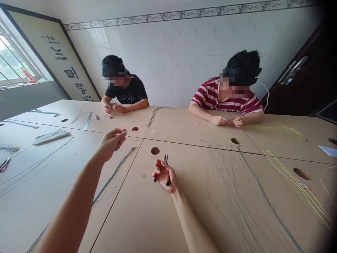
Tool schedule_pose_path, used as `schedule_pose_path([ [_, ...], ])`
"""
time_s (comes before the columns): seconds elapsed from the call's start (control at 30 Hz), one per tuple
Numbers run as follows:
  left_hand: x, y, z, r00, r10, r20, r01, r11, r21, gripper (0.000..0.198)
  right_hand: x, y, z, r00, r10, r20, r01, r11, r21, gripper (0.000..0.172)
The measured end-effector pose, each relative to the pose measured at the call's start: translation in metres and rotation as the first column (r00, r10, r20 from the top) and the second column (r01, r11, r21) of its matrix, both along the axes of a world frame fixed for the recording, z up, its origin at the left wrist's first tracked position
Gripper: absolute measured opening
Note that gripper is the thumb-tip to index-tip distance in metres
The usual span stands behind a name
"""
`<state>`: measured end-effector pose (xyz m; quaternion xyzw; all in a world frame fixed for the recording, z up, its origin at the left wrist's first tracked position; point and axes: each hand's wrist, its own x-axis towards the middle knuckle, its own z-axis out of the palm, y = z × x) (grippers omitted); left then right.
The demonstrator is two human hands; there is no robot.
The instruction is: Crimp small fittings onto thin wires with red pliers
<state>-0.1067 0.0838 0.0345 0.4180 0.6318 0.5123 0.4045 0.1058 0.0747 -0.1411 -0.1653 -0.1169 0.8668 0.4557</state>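
My left hand point(112, 143) reaches forward over the table, its fingers drawn together. Right at its fingertips is a small red, black-ended stick point(120, 130); I cannot tell whether it is pinched or lies just behind them. Palm up, my right hand point(168, 175) holds small pliers point(167, 172) with red and black handles, their jaws pointing away from me and slightly apart. Between my arms a bundle of thin grey-green cords point(118, 168) lies on the tabletop point(147, 211). Many loose thin cords point(226, 179) are spread to the right of my right hand.
Two people sit across the table, one in a black shirt point(126, 89), one in a striped shirt point(229, 96), both handling small things. Yellow cords point(286, 161) lie right; a pale bundle point(52, 136) and a metal ruler point(87, 121) lie left. Round holes point(155, 150) pierce the tabletop.
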Motion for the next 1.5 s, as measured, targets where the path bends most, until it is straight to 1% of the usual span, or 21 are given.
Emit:
schedule_pose_path([
  [0.07, 0.037, 0.006, 0.009, 0.989, -0.151, -0.004, 0.151, 0.987, 0.062, 0.021, 0.005, 0.004, -0.002, 0.999, -0.035, -0.013, 0.035, 0.999, -0.010, 0.010],
  [0.13, 0.070, 0.010, 0.015, 0.959, -0.284, 0.003, 0.282, 0.950, 0.132, 0.021, 0.010, 0.008, -0.003, 0.997, -0.078, -0.016, 0.078, 0.997, -0.015, 0.010],
  [0.23, 0.104, 0.010, 0.019, 0.924, -0.379, 0.049, 0.366, 0.914, 0.174, 0.020, 0.018, 0.013, -0.004, 0.990, -0.138, -0.002, 0.138, 0.990, -0.015, 0.009],
  [0.37, 0.116, 0.007, 0.010, 0.879, -0.456, 0.142, 0.431, 0.885, 0.175, 0.018, 0.018, 0.015, -0.004, 0.985, -0.167, 0.037, 0.167, 0.986, -0.005, 0.011],
  [0.5, 0.112, -0.001, -0.005, 0.873, -0.450, 0.187, 0.417, 0.888, 0.193, 0.017, 0.012, 0.012, -0.005, 0.979, -0.181, 0.093, 0.180, 0.983, 0.023, 0.012],
  [0.6, 0.111, -0.008, -0.008, 0.877, -0.443, 0.188, 0.403, 0.889, 0.216, 0.016, 0.013, 0.012, 0.001, 0.959, -0.226, 0.173, 0.221, 0.974, 0.047, 0.010],
  [0.67, 0.113, -0.012, -0.007, 0.875, -0.449, 0.179, 0.407, 0.884, 0.230, 0.016, 0.022, 0.017, 0.013, 0.931, -0.274, 0.240, 0.264, 0.962, 0.073, 0.007],
  [0.73, 0.116, -0.017, -0.004, 0.871, -0.463, 0.162, 0.420, 0.875, 0.241, 0.017, 0.038, 0.027, 0.034, 0.892, -0.347, 0.289, 0.325, 0.938, 0.122, 0.005],
  [0.87, 0.119, -0.026, 0.000, 0.862, -0.489, 0.133, 0.454, 0.861, 0.229, 0.017, 0.091, 0.055, 0.094, 0.771, -0.523, 0.363, 0.451, 0.851, 0.268, 0.013],
  [0.93, 0.118, -0.029, 0.002, 0.861, -0.491, 0.129, 0.457, 0.860, 0.225, 0.017, 0.125, 0.065, 0.123, 0.684, -0.589, 0.430, 0.479, 0.808, 0.344, 0.017],
  [1.0, 0.117, -0.032, 0.005, 0.866, -0.483, 0.132, 0.448, 0.865, 0.227, 0.016, 0.159, 0.064, 0.143, 0.582, -0.617, 0.530, 0.465, 0.787, 0.405, 0.017],
  [1.07, 0.115, -0.034, 0.007, 0.869, -0.474, 0.142, 0.439, 0.870, 0.223, 0.015, 0.188, 0.044, 0.149, 0.447, -0.612, 0.652, 0.424, 0.787, 0.448, 0.017],
  [1.1, 0.114, -0.034, 0.009, 0.869, -0.471, 0.151, 0.435, 0.873, 0.220, 0.015, 0.199, 0.027, 0.147, 0.366, -0.602, 0.710, 0.393, 0.792, 0.468, 0.020],
  [1.2, 0.110, -0.036, 0.012, 0.868, -0.460, 0.185, 0.421, 0.881, 0.214, 0.014, 0.212, -0.048, 0.120, 0.125, -0.552, 0.824, 0.273, 0.818, 0.506, 0.029],
  [1.27, 0.108, -0.035, 0.012, 0.872, -0.445, 0.203, 0.404, 0.889, 0.216, 0.013, 0.209, -0.104, 0.090, 0.003, -0.514, 0.858, 0.205, 0.840, 0.502, 0.033],
  [1.3, 0.108, -0.034, 0.012, 0.873, -0.440, 0.209, 0.398, 0.891, 0.217, 0.013, 0.207, -0.130, 0.074, -0.084, -0.499, 0.862, 0.154, 0.848, 0.506, 0.034],
  [1.33, 0.107, -0.034, 0.011, 0.872, -0.441, 0.211, 0.398, 0.891, 0.217, 0.013, 0.206, -0.153, 0.058, -0.297, -0.496, 0.816, -0.014, 0.857, 0.516, 0.036],
  [1.37, 0.107, -0.032, 0.010, 0.871, -0.444, 0.211, 0.402, 0.890, 0.216, 0.013, 0.206, -0.172, 0.044, -0.460, -0.493, 0.738, -0.161, 0.864, 0.477, 0.037],
  [1.4, 0.107, -0.032, 0.009, 0.868, -0.451, 0.210, 0.409, 0.887, 0.215, 0.014, 0.207, -0.187, 0.030, -0.566, -0.496, 0.659, -0.250, 0.865, 0.435, 0.037],
  [1.43, 0.107, -0.031, 0.008, 0.864, -0.459, 0.208, 0.418, 0.883, 0.215, 0.014, 0.211, -0.198, 0.019, -0.640, -0.502, 0.582, -0.311, 0.861, 0.401, 0.037],
  [1.5, 0.109, -0.030, 0.006, 0.856, -0.476, 0.204, 0.436, 0.875, 0.211, 0.015, 0.223, -0.207, 0.005, -0.733, -0.515, 0.444, -0.381, 0.852, 0.359, 0.040],
])
